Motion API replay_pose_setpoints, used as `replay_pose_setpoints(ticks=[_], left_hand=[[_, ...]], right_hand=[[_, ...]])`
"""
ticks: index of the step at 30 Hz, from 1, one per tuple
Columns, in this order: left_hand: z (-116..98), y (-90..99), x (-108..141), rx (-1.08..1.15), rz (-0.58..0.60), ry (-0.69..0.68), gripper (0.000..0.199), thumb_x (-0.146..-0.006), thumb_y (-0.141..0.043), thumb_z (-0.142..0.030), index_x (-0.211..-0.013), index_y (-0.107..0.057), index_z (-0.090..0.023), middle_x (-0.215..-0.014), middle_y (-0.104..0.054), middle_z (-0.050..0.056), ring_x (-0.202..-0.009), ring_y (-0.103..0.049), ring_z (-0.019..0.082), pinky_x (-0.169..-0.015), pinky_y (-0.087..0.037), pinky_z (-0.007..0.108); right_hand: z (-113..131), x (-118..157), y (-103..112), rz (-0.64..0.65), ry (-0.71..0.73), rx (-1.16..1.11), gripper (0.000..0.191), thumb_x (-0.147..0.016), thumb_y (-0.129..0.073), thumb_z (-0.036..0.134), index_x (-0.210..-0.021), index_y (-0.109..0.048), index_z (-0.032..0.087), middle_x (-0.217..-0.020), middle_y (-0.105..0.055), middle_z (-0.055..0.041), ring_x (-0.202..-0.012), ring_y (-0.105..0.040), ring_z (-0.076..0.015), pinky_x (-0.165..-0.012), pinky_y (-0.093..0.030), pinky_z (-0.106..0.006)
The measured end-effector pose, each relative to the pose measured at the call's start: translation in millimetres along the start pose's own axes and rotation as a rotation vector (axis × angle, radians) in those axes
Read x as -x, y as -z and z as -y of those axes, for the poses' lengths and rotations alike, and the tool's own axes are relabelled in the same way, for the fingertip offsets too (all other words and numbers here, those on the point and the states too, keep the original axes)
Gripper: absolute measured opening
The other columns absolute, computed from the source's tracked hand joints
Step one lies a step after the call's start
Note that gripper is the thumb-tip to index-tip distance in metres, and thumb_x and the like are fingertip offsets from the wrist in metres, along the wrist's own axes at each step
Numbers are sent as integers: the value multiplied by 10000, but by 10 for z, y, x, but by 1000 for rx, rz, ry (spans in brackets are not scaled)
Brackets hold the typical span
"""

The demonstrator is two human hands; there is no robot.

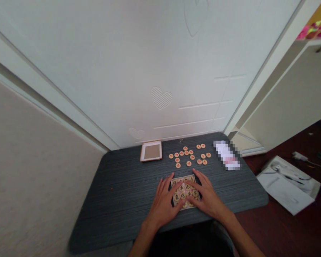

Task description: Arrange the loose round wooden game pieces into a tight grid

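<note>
Counter (117, 200): dark, wood-grained, rounded at the corners; it extends to both sides of the fingers, before a white panel (109, 75) with embossed hearts. Box (151, 150): shallow, with a white border and a brown inner face; lies beyond the left fingers and slightly to their left, near the panel. Left hand (162, 202): palm down at the left side of the tray, fingers spread apart, thumb and index finger reaching over the black-marked discs. Tray (182, 208): light-rimmed, on the counter between the two sets of fingers. Black-marked discs (183, 195): round, pale and set in rows within the tray, some partly covered by the fingers. Red-marked discs (186, 152): sixteen, loose on the counter beyond the fingers, in an irregular cluster that extends to the right. Right hand (210, 200): palm down at the right side of the tray, fingers likewise spread apart, their tips over the tray's right part. White item (226, 153): pixelated, with a pink patch; beyond and to the right of the right fingers. Carton (290, 185): white, on the dark red floor (259, 225), well to the right of the fingers. Plug (299, 156): white, with a cable, beyond the carton.
</note>
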State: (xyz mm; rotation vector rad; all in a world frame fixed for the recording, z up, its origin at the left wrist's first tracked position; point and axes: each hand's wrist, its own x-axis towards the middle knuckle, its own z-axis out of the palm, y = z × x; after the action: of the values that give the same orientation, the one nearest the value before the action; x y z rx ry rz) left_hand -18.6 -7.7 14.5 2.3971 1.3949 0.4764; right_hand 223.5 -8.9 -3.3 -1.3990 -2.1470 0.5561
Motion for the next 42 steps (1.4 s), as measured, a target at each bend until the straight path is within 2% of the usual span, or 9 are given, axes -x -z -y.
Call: replay_pose_setpoints(ticks=[3, 7, 15, 23, 27, 32, 42], left_hand=[[-20, -7, -15, -7, -11, 13, 623, -905, -666, -394, -1490, -454, -371, -1649, -294, 49, -1486, -342, 318, -1216, -281, 608], [-7, 10, -15, -16, 19, 20, 618, -903, -665, -406, -1485, -461, -367, -1654, -282, 56, -1489, -333, 318, -1215, -281, 607], [24, 65, -4, 24, 32, -16, 638, -895, -675, -415, -1491, -449, -378, -1651, -291, 50, -1501, -316, 327, -1207, -292, 624], [137, 101, 13, 120, -84, 66, 487, -949, -616, -340, -1428, -529, -333, -1607, -379, 55, -1449, -406, 290, -1173, -402, 530], [247, 103, 75, 168, -111, 87, 513, -966, -591, -342, -1464, -469, -305, -1565, -443, 76, -1419, -451, 267, -1175, -407, 507], [289, 35, 146, 114, -101, 67, 601, -953, -603, -384, -1507, -398, -270, -1526, -502, 92, -1414, -461, 284, -1201, -356, 548], [249, 25, 144, 75, -74, 70, 557, -968, -572, -376, -1495, -412, -292, -1499, -540, 57, -1420, -455, 270, -1214, -340, 538]], right_hand=[[19, -9, 27, 55, -20, 12, 577, -861, -717, 444, -1416, -570, 389, -1687, -174, -19, -1507, -248, -345, -1180, -318, -557], [22, -17, 76, 106, -41, 0, 597, -858, -722, 459, -1429, -558, 396, -1686, -186, -16, -1520, -221, -344, -1192, -300, -549], [-8, -4, 178, 123, 4, -71, 615, -843, -752, 430, -1426, -563, 383, -1677, -224, -34, -1508, -260, -358, -1170, -338, -585], [-67, 14, 167, -43, -24, -134, 335, -916, -672, 354, -1248, -699, 322, -1540, -466, -65, -1413, -429, -296, -1158, -395, -534], [-120, 75, 116, -144, -70, -185, 198, -958, -601, 331, -1088, -743, 284, -1361, -613, -81, -1272, -572, -266, -1094, -479, -469], [-114, 154, -6, -211, -98, -210, 182, -972, -566, 314, -1001, -739, 264, -1194, -679, -83, -1138, -655, -251, -1009, -544, -409], [-89, 163, -89, -249, -93, -236, 179, -973, -555, 324, -1005, -721, 264, -1120, -709, -89, -1043, -695, -253, -947, -577, -408]])
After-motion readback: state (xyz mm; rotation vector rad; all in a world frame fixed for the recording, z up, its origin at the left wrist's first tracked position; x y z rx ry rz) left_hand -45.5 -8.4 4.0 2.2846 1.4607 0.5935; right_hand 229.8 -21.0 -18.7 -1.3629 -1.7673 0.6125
